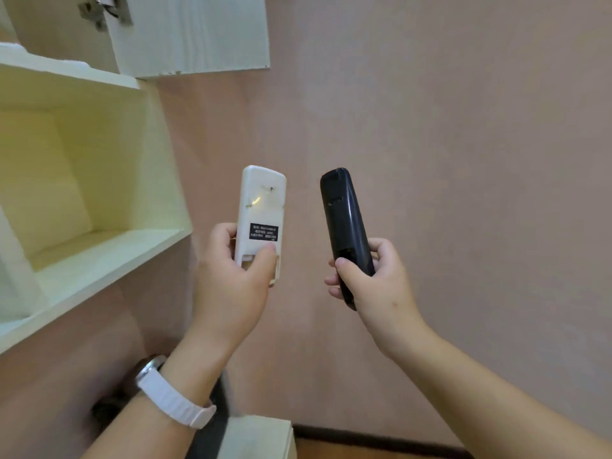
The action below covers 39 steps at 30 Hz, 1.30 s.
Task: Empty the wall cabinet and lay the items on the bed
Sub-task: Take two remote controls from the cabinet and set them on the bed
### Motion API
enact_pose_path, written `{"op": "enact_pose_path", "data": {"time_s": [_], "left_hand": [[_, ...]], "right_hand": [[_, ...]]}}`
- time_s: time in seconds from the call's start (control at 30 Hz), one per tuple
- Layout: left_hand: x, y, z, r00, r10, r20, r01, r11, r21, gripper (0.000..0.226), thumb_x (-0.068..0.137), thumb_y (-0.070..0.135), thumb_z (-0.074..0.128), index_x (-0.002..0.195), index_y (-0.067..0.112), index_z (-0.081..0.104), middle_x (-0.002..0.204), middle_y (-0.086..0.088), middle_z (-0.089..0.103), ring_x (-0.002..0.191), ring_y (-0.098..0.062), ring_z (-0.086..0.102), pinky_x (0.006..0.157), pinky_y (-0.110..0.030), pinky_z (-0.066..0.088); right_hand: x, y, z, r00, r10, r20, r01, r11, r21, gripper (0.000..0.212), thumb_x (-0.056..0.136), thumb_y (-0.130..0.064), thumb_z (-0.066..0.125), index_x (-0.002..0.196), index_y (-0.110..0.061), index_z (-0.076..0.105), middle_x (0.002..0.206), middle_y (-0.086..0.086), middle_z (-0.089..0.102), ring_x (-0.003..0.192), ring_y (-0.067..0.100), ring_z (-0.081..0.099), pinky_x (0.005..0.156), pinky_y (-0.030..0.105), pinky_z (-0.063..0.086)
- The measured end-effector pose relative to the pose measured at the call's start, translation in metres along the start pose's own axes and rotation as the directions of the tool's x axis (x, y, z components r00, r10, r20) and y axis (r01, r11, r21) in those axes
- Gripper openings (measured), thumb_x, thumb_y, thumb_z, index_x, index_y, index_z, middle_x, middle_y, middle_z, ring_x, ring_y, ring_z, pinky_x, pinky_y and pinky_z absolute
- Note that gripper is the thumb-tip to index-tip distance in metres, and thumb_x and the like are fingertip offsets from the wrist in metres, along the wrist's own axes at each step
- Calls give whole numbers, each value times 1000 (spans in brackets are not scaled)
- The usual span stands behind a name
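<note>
My left hand (pixel 231 283) grips a white remote control (pixel 261 207) by its lower end, back side facing me, with a black label and no battery cover. My right hand (pixel 377 286) holds a black remote control (pixel 344 220) upright, also back side up. Both remotes are held in front of the pink wall, to the right of the pale wall cabinet (pixel 109 256). The cabinet's visible compartment shows nothing inside. Its door (pixel 192 34) hangs open above. The bed is not in view.
A pink wall (pixel 463 160) fills the right side. A white piece of furniture (pixel 258 438) stands below near the dark baseboard (pixel 364 435). I wear a white watch (pixel 172 392) on my left wrist. A hinge (pixel 102 11) shows at the top left.
</note>
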<state>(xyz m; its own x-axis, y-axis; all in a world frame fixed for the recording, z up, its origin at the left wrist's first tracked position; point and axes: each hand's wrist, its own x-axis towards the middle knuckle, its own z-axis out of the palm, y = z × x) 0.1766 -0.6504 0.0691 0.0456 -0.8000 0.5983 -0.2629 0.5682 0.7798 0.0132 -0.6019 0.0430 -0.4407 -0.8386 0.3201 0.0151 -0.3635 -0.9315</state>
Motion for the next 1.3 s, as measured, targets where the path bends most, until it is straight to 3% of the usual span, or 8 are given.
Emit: {"op": "enact_pose_path", "data": {"time_s": [0.13,0.37,0.53,0.7,0.83,1.0,1.13,1.3], "left_hand": [[-33,11,48,989,-36,146,61,984,-167,17,78,31,68,91,33,57,82,12,71,71,-19,71,61,-49,60],[-109,52,127,908,-41,417,214,902,-375,16,89,12,65,95,24,56,85,4,70,68,-18,70,50,-25,52],[-181,101,175,823,-15,568,311,848,-428,16,89,11,65,94,24,56,87,2,71,71,-19,70,54,-33,55],[-260,162,196,751,22,660,380,803,-460,13,90,12,63,96,21,57,85,3,71,70,-18,69,55,-34,53],[-316,206,202,704,112,701,390,764,-514,9,92,14,64,97,19,57,81,6,72,69,-20,69,56,-37,55],[-387,262,217,618,174,767,445,727,-524,9,92,17,64,98,19,57,81,7,72,72,-20,70,57,-35,55],[-439,300,231,536,217,816,501,696,-515,10,92,15,63,100,17,57,83,4,72,70,-18,69,55,-31,53],[-492,333,254,433,277,858,535,687,-492,10,91,17,64,100,18,59,86,1,73,75,-16,70,61,-36,57]], "right_hand": [[-32,-14,-64,991,-2,-131,-14,993,-120,17,91,-9,61,104,-16,54,90,19,65,66,12,66,61,33,56],[-102,-44,-169,930,-16,-368,-74,971,-229,18,89,-9,65,103,-15,56,83,11,62,69,15,66,62,38,56],[-174,-78,-243,866,-72,-495,-99,946,-310,17,89,-11,64,103,-15,57,91,22,67,69,14,67,68,50,58],[-252,-118,-304,807,-108,-580,-101,943,-317,16,89,-9,64,103,-12,56,94,25,66,67,16,64,65,41,56],[-313,-148,-341,753,-174,-635,-80,933,-350,21,88,-9,66,105,-15,56,95,23,65,68,14,67,67,50,58],[-387,-177,-387,703,-207,-681,-97,920,-380,24,88,-11,68,106,-20,56,99,20,66,74,19,70,69,47,59],[-441,-194,-422,635,-228,-738,-155,898,-411,25,87,-19,69,105,-29,56,96,11,69,79,19,71,71,47,61],[-496,-208,-457,528,-228,-818,-190,907,-375,28,87,-17,70,110,-26,57,98,13,69,79,21,71,69,42,60]]}}
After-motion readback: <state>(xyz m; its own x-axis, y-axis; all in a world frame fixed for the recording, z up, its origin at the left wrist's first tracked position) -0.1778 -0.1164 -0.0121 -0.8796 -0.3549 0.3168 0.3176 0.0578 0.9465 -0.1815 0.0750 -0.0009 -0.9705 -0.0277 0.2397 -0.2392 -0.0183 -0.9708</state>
